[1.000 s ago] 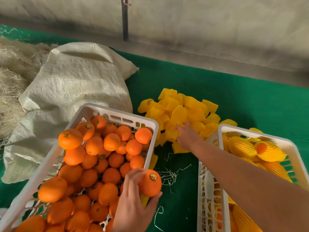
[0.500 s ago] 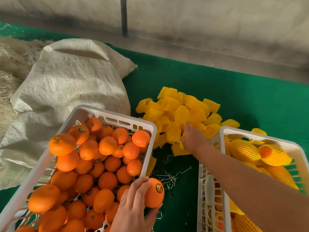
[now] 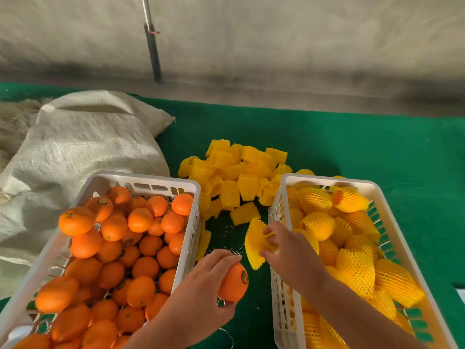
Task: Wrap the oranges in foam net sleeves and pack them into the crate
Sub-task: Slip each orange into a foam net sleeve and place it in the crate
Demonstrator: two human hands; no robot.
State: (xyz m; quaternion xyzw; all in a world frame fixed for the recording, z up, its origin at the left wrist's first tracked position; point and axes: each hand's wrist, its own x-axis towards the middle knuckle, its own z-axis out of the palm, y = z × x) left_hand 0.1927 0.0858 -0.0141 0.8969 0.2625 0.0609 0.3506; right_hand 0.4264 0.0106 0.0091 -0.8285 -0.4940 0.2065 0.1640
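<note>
Both crates run off the bottom edge of the view, so their near ends cannot be seen, and the pale sack (image 3: 83, 147) at the left is cut by the frame too; a patch of dry straw-like stuff (image 3: 12, 122) beyond it is blurred. The left hand (image 3: 201, 290) curls round a bare orange (image 3: 232, 283) with a dark sticker on its end, fingers over the top and thumb underneath, holding it above the green cloth (image 3: 352, 147) in the gap between the two crates. The right hand (image 3: 289, 250) pinches a yellow foam net sleeve (image 3: 254, 243) just up and to the right of that orange, near the inner wall of the right crate; how far the sleeve is opened is hard to make out. The left crate (image 3: 141, 176), white plastic, is heaped with bare oranges (image 3: 141, 219). The right crate (image 3: 327, 178), also white, holds oranges already wrapped in yellow net (image 3: 317, 225), one showing orange skin at its open end. A loose pile of empty sleeves (image 3: 239, 172) lies on the cloth between the far ends of the crates. A dark pole (image 3: 153, 51) stands against the grey wall behind.
</note>
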